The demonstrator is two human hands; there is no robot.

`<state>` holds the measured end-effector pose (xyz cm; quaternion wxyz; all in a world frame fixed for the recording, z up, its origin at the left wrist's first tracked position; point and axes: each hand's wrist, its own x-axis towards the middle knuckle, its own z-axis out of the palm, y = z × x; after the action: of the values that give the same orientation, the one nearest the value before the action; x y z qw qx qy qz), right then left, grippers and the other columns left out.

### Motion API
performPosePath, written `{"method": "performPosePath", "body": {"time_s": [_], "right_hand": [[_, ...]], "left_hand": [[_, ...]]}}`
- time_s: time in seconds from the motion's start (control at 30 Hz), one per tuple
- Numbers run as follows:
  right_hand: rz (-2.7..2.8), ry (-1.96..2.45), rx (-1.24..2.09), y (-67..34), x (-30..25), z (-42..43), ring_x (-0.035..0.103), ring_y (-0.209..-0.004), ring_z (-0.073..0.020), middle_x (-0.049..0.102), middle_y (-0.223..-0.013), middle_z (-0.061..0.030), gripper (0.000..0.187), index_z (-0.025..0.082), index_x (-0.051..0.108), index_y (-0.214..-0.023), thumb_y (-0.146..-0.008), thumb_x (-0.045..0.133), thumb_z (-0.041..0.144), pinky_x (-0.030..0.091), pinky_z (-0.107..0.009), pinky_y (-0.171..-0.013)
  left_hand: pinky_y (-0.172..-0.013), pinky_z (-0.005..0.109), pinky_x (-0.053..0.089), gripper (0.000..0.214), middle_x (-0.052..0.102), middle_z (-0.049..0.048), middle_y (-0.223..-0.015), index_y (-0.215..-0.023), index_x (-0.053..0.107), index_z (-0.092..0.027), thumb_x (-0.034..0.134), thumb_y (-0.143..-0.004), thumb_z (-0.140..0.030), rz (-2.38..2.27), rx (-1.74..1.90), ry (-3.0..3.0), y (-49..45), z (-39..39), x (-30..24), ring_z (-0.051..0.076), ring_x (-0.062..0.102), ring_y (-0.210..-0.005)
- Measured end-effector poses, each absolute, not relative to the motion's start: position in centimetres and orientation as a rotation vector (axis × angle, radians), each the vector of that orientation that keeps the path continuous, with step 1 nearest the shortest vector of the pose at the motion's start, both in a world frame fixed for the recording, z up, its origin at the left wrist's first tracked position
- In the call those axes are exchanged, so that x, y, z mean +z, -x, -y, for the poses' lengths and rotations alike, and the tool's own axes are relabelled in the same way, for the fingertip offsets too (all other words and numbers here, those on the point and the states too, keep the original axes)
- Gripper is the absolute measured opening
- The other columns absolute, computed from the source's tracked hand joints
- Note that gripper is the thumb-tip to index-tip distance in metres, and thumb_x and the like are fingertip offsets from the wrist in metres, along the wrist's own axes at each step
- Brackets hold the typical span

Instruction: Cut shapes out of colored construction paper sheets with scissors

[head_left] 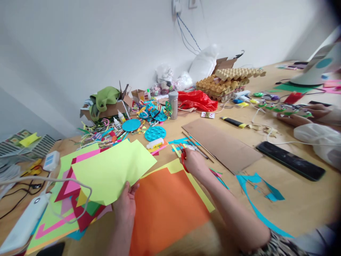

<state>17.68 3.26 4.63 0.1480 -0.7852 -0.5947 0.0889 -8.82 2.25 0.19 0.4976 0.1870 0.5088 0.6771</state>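
Between the thumb and fingers of my left hand (128,197) is a sheet of light green paper (114,169), tilted up above a pile of coloured paper. My right hand (194,161) is closed on scissors with red handles (183,160); their blades point away among paper scraps and thin sticks, partly hidden. Under and between my arms lies an orange sheet (170,206), with a yellow sheet (205,199) showing beneath its edge. A brown cardboard piece (218,142) lies just right of the scissors. A glue bottle (155,143) is beyond my left hand.
Blue discs (155,133), paper scraps and a metal bottle (173,105) stand toward the wall. Egg trays (222,85) are stacked behind a red plastic bag (197,100). A black phone (290,160) lies at right, near a co-worker's hands (295,119). Cables (85,188) cross the left side.
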Motion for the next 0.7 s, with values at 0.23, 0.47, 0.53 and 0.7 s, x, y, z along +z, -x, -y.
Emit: {"method": "performPosePath", "body": {"time_s": [0.23,0.47,0.53,0.7], "right_hand": [[1.813,2.347,0.062,-15.0,3.2,-8.2,0.061,-0.091,-0.0294,0.067,-0.092,-0.0224,0.027,0.005,0.065,-0.091,-0.086,0.039,0.008,0.035,-0.037,-0.076],[1.772,2.408,0.009,-14.2,2.0,-9.5,0.061,-0.092,-0.0300,0.067,-0.090,-0.0233,0.029,0.005,0.064,-0.092,-0.086,0.036,0.004,0.033,-0.038,-0.076],[1.761,2.408,0.008,-14.3,2.1,-9.4,0.061,-0.091,-0.0298,0.066,-0.090,-0.0239,0.029,0.005,0.064,-0.093,-0.087,0.036,0.004,0.033,-0.038,-0.076],[1.802,2.315,0.022,-13.8,3.7,-8.8,0.061,-0.092,-0.0292,0.066,-0.094,-0.0232,0.028,0.006,0.062,-0.094,-0.088,0.035,0.007,0.034,-0.037,-0.077]], "left_hand": [[-0.054,0.023,0.058,0.028,0.067,0.0059,-0.086,-0.098,0.063,-0.012,0.056,-0.076,0.003,-1.235,1.646,-0.394,9.0,-2.4,0.4,0.014,0.067,-0.063],[-0.054,0.023,0.058,0.026,0.066,0.0061,-0.084,-0.097,0.064,-0.011,0.055,-0.077,0.003,-1.253,1.615,-0.362,9.1,-2.7,0.3,0.014,0.066,-0.063],[-0.055,0.023,0.058,0.027,0.067,0.0059,-0.085,-0.098,0.064,-0.012,0.055,-0.077,0.003,-1.248,1.623,-0.371,9.1,-2.7,0.3,0.014,0.066,-0.064],[-0.056,0.021,0.058,0.024,0.067,0.0046,-0.083,-0.095,0.064,-0.010,0.054,-0.077,0.003,-1.244,1.665,-0.376,9.1,-2.5,0.6,0.013,0.066,-0.063]]}}
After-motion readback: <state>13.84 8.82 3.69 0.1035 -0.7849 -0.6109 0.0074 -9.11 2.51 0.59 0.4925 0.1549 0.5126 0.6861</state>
